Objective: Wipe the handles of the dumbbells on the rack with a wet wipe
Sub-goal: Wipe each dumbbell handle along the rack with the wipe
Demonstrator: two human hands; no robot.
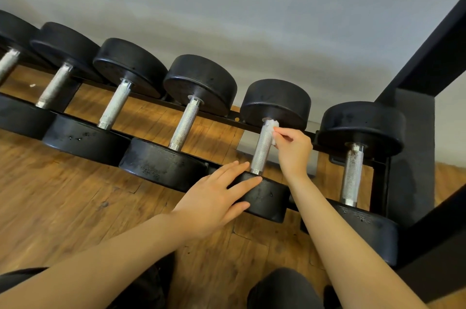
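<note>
Along the rack [237,117] we see a row of dumbbells lying side by side, each with black round ends and a rough metal handle between them, and below them the wooden floor [75,202]. Starting at the left, the handles of the dumbbells [114,104] there are bare, with no hand near them. Further right, our left hand [214,197] lies flat on the near end of the dumbbell [264,197] we are working on, its fingers [239,184] straight and spread, holding nothing; it seems to be there to keep the weight from rolling. These weights look heavy and stiff, so we judge they need no lifting, only steadying where they sit. Just right of that, the handle [262,149] runs up to the far end, and at its top our right hand [292,149] pinches the wet wipe [272,126] between thumb and fingertips, pressed against the metal close to the far end. The wipe is small, soft and bunched up, light and easy to tear on the rough grip pattern, so we would hold it firmly and wrap it round the bar instead of dabbing. Last on the right, one more dumbbell [353,175] shows dark specks on its handle, beside the rack's black upright post [408,157].
</note>
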